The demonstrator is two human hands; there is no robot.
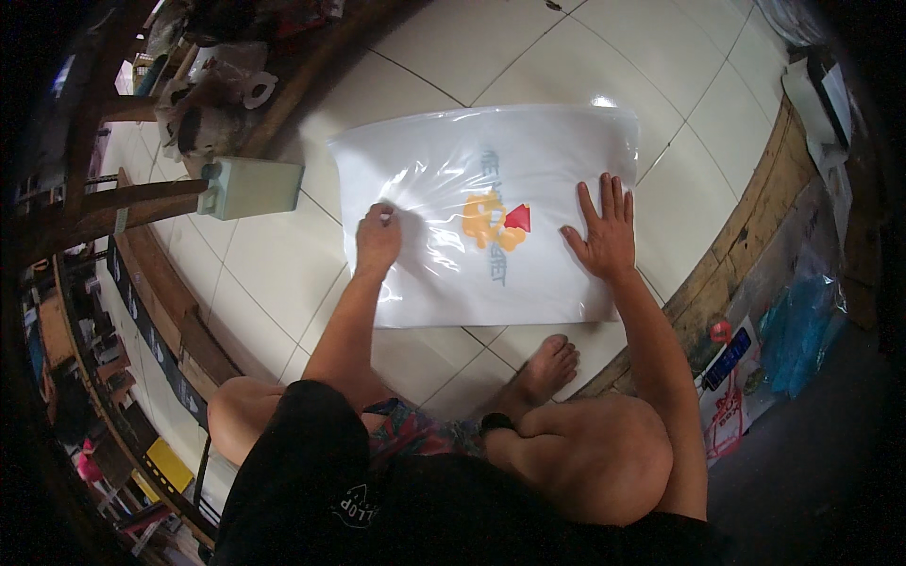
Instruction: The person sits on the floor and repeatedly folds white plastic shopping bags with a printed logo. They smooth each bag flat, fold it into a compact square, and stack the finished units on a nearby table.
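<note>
The glossy plastic bag was pressed on the tiled floor by the flat open right hand and pinched by the closed left hand, so slipping or creasing was judged likely.

Bag: clear thin plastic film, very glossy w/ glare streaks + wrinkles, over smooth white cloth w/ a matt orange/red print. Floor tiles: glazed off-white ceramic, smooth, semi-gloss, thin dark grout; wood border looks rough, worn, matt. Small box: pale grey-green, smooth matt, prob plastic; shorts black matt cloth; blue bag at the right is shiny crinkled plastic.
</note>
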